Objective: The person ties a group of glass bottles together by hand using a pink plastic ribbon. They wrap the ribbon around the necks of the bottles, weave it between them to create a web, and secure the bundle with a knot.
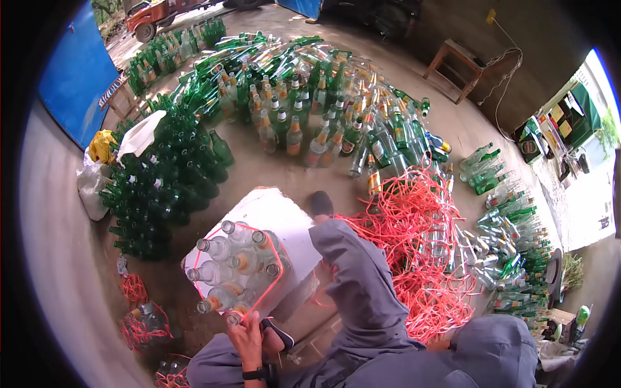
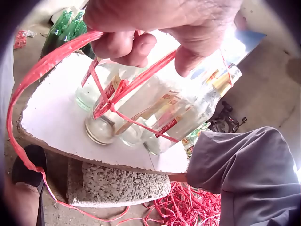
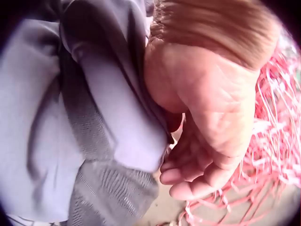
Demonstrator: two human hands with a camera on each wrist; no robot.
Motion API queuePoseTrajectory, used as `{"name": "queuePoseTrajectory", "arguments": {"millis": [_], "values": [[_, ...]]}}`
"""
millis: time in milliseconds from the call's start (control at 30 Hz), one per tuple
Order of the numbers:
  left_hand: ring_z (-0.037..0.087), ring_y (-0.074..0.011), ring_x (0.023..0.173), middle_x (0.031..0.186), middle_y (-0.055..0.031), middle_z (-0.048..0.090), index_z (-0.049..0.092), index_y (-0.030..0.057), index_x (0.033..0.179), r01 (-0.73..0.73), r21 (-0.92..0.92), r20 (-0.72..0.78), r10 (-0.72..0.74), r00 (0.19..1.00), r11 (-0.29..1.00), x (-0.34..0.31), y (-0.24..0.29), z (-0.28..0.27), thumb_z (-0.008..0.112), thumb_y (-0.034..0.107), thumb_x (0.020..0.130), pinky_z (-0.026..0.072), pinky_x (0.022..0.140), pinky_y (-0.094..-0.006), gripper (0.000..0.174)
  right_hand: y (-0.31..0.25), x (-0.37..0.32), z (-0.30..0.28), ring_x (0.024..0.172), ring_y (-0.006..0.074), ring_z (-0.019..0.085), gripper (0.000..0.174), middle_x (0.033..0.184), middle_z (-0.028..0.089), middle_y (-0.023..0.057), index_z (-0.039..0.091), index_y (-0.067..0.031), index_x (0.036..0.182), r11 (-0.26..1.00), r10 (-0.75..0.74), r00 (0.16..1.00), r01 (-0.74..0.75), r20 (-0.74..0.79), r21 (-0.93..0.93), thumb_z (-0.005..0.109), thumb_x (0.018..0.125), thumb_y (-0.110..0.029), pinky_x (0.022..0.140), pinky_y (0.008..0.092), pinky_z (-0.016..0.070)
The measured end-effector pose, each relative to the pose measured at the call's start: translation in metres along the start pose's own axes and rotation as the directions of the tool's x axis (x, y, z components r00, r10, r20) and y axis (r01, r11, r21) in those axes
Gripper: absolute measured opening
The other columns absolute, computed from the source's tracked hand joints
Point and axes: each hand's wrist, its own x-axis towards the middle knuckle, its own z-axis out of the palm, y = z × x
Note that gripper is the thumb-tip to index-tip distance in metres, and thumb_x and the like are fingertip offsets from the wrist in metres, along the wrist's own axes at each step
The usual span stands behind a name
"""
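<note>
My left hand (image 1: 244, 343) grips a red plastic strap (image 2: 51, 59) at the near edge of a cluster of clear glass bottles (image 1: 242, 262). The bottles stand upright together on a white board (image 2: 51, 113), with the strap running around them. In the left wrist view the strap crosses in a knot against the near bottles, and a loose length trails down to the floor. My right hand (image 3: 202, 117) hangs beside the grey trouser leg (image 3: 103, 94), its fingers loosely curled and no object visible in them. The thumb tip is hidden.
Tangled red strap (image 1: 420, 258) lies in a heap to the right. Many green bottles (image 1: 162, 194) stand at the left, and more bottles (image 1: 294, 132) fill the floor ahead. Rows of bottles (image 1: 517, 239) line the right wall. A rough concrete block (image 2: 122, 183) supports the board.
</note>
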Motion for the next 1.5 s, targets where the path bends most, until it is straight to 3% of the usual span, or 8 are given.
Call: {"name": "queuePoseTrajectory", "arguments": {"millis": [267,400,467,733,833,1233,1300,1500], "values": [[0.055,-0.0348,0.085,0.096,-0.0191,0.058,0.048,-0.0045,0.112,0.013,-0.069,0.008,-0.013,1.0,0.998,0.001,-0.012,0.003,0.074,0.036,0.085,0.0459,0.081,-0.0436,0.055,-0.006,-0.037,-0.01,0.069,0.0284,0.071,0.029,0.08,0.071,0.0156,0.07,-0.0045,0.091,0.991,0.125,0.988,-0.129,0.094,0.045,0.052,0.096,-0.027,0.059,0.0395,0.056],[0.054,-0.0349,0.082,0.092,-0.0193,0.058,0.051,-0.0055,0.106,-0.027,-0.017,-0.011,0.027,1.0,0.999,0.003,-0.01,0.004,0.074,0.04,0.086,0.0446,0.077,-0.0451,0.055,-0.007,-0.081,0.01,0.071,0.0279,0.071,0.029,0.082,0.071,0.0155,0.07,-0.0043,0.093,0.965,0.223,0.965,-0.239,0.138,0.11,0.052,0.096,-0.028,0.06,0.0393,0.0563],[0.045,-0.0222,0.068,0.075,-0.0094,0.049,0.051,-0.0059,0.082,-0.006,0.075,-0.024,0.007,1.0,0.997,0.0,-0.008,0.001,0.076,0.04,0.087,0.0404,0.064,-0.0388,0.052,-0.011,-0.119,0.029,0.071,0.0276,0.071,0.03,0.083,0.071,0.0154,0.07,-0.0043,0.094,0.934,0.294,0.942,-0.319,0.163,0.161,0.052,0.096,-0.028,0.06,0.0392,0.0564],[0.057,-0.025,0.083,0.092,-0.0164,0.06,0.055,-0.0082,0.094,0.039,0.043,-0.006,-0.039,0.999,0.998,0.002,-0.013,0.002,0.072,0.04,0.091,0.0459,0.077,-0.0389,0.051,-0.005,-0.244,0.069,0.074,0.0266,0.071,0.031,0.086,0.071,0.0151,0.069,-0.0039,0.097,0.775,0.504,0.822,-0.566,0.265,0.281,0.053,0.096,-0.03,0.062,0.0387,0.0569],[0.051,-0.0256,0.075,0.08,-0.0145,0.056,0.057,-0.0095,0.092,-0.069,-0.032,-0.103,0.065,0.993,0.997,0.004,-0.028,0.01,0.073,0.041,0.09,0.0436,0.073,-0.0408,0.053,-0.006,-0.263,0.07,0.075,0.0262,0.071,0.031,0.087,0.071,0.015,0.069,-0.0037,0.099,0.725,0.538,0.789,-0.613,0.298,0.313,0.054,0.097,-0.031,0.063,0.0386,0.0571],[0.05,-0.0301,0.087,0.09,-0.018,0.051,0.057,-0.0111,0.091,0.041,0.064,-0.092,-0.035,0.995,0.997,-0.007,0.012,0.006,0.069,0.047,0.092,0.0412,0.083,-0.0412,0.059,-0.009,-0.3,0.036,0.079,0.0246,0.071,0.034,0.092,0.071,0.0146,0.068,-0.0032,0.105,0.528,0.631,0.673,-0.737,0.385,0.422,0.055,0.097,-0.034,0.066,0.0379,0.0578],[0.05,-0.0275,0.091,0.099,-0.0163,0.052,0.054,-0.0082,0.112,0.071,0.106,-0.033,-0.068,0.997,0.992,-0.008,0.013,0.003,0.067,0.042,0.095,0.0413,0.085,-0.0394,0.054,-0.009,-0.299,0.023,0.08,0.0243,0.071,0.035,0.093,0.071,0.0145,0.068,-0.0031,0.106,0.505,0.639,0.66,-0.747,0.396,0.432,0.055,0.097,-0.034,0.067,0.0378,0.0579],[0.051,-0.0317,0.088,0.092,-0.0194,0.052,0.055,-0.0105,0.097,0.048,0.061,-0.101,-0.041,0.994,0.997,-0.005,-0.001,0.007,0.071,0.041,0.091,0.0414,0.083,-0.0424,0.055,-0.006,-0.233,-0.026,0.082,0.0235,0.071,0.036,0.095,0.071,0.0143,0.068,-0.0028,0.109,0.529,0.585,0.665,-0.747,0.465,0.403,0.056,0.098,-0.035,0.068,0.0374,0.0583]]}}
